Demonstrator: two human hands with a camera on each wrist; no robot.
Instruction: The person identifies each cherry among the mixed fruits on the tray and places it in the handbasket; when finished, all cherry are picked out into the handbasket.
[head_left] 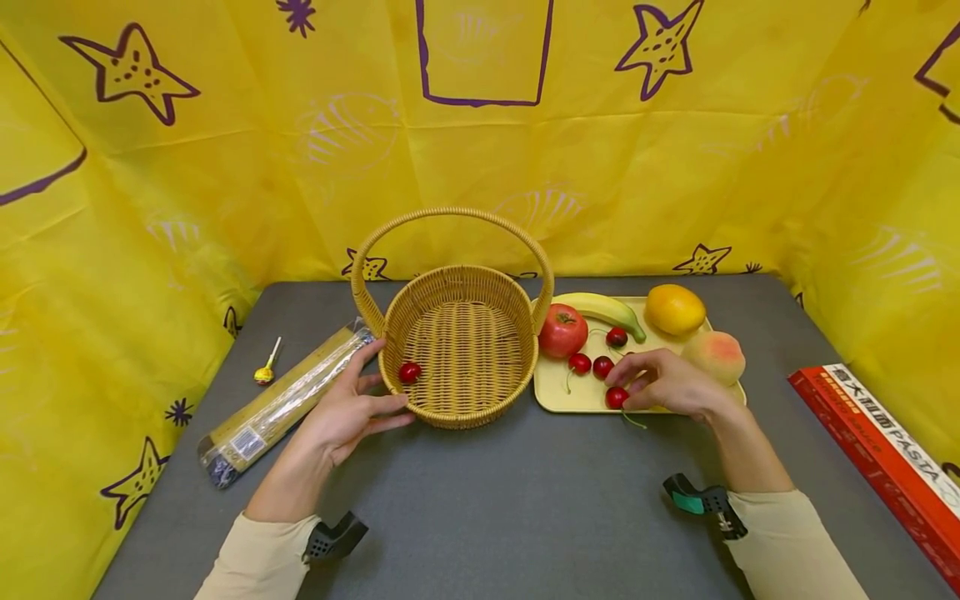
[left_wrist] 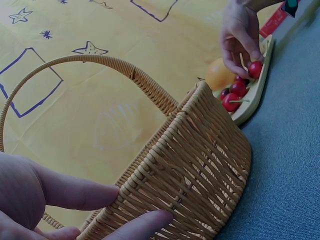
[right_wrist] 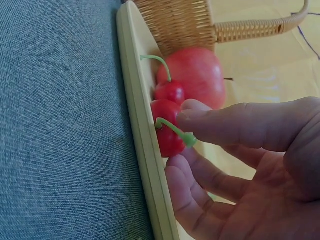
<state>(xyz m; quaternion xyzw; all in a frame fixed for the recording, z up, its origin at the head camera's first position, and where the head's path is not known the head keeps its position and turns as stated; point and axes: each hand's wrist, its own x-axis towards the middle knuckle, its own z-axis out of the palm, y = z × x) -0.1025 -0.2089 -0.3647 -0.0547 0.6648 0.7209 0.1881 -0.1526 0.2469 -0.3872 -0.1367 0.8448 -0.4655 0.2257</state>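
Observation:
My left hand (head_left: 352,408) rests at the left front of a wicker basket (head_left: 457,417), fingertips on the rim and thumb against the woven outer wall (left_wrist: 200,185). One red cherry (head_left: 409,372) lies inside the basket. Over the front of a pale yellow tray (head_left: 562,402), my right hand (head_left: 667,385) pinches a cherry (right_wrist: 169,135) with a green stem between thumb and fingers. Several more cherries (head_left: 579,363) are on the tray, close to the pinched one. A red, tomato-like fruit (head_left: 562,332) sits beside them, next to the basket.
The tray also carries a banana (head_left: 600,308), a yellow-orange fruit (head_left: 675,309) and a peach (head_left: 714,357). Left of the basket lie a long clear-wrapped pack (head_left: 288,400) and a lollipop (head_left: 266,371). A red pasta box (head_left: 885,450) is at the right edge. The basket's handle (head_left: 453,212) stands upright.

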